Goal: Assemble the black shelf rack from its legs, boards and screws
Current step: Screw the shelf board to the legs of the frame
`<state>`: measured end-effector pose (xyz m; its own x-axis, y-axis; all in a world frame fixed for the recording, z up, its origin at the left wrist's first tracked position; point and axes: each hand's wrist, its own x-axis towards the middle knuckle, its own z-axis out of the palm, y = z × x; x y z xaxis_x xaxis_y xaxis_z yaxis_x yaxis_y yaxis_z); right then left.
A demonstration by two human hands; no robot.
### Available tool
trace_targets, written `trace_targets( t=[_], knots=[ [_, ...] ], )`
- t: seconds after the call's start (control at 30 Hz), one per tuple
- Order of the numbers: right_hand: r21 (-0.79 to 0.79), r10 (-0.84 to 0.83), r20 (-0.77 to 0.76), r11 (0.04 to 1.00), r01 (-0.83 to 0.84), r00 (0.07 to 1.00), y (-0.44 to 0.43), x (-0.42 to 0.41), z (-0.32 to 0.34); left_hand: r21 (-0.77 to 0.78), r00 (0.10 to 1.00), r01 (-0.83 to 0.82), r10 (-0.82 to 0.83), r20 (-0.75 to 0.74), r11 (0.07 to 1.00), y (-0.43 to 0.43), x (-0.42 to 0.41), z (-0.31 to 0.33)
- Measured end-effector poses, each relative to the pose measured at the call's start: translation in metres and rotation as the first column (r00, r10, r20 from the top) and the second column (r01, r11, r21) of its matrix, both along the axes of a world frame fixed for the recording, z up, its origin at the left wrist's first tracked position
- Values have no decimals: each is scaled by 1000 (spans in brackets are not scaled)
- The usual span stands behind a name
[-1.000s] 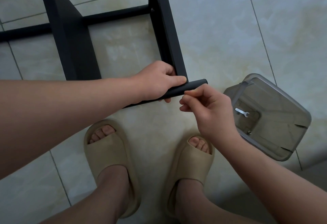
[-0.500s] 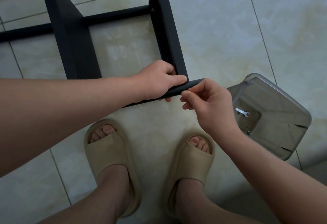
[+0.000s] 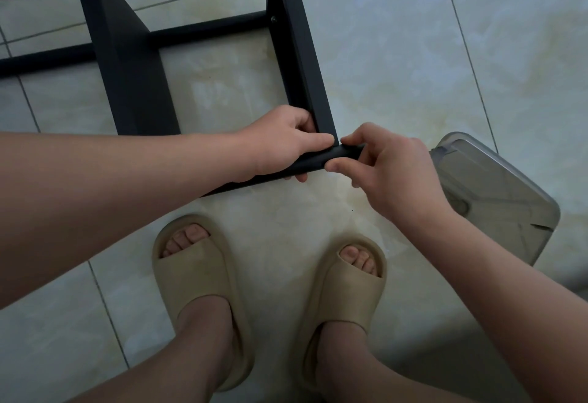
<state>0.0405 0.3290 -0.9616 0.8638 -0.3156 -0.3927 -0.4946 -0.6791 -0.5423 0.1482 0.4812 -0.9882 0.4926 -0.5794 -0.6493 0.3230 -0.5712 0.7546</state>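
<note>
ok so looking down from the head cam, the black shelf rack (image 3: 133, 68) is lying on the tiled floor (image 3: 397, 53) right in front of the feet, partly put together, with cross rails going off to the left and two boards running away from me. The nearest piece is a black leg (image 3: 313, 161) lying crosswise just ahead of the toes, and its right end meets the near end of the right-hand board (image 3: 299, 53). My left grip (image 3: 280, 145) is wrapped over that leg right at the corner, fingers curled round it, one finger lying flat along the top. My right grip (image 3: 394, 173) is on the very tip of the same leg, forefinger on top and thumb underneath, pinching the end. Can't tell if there's a screw in there, it's hidden. One screw head (image 3: 272, 19) shows further up that board where a rail joins. To the right there's a clear plastic box (image 3: 496, 192) on the floor, just beside the right wrist, and beige slides (image 3: 197, 278) on both feet
</note>
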Motion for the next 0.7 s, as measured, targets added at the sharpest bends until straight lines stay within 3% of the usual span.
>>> trace_targets(
  t=[0.17,0.53,0.7],
  knots=[
    [121,42,11,992,-43,999,-8,0,0,-18,996,-52,50,-80,998,6,1,-1],
    [19,30,52,999,-31,998,3,-1,1,6,990,-25,25,-135,1000,8,5,7],
    [97,24,82,995,-32,996,6,-12,2,99,992,-119,123,-31,988,-1,-2,8]
  ],
)
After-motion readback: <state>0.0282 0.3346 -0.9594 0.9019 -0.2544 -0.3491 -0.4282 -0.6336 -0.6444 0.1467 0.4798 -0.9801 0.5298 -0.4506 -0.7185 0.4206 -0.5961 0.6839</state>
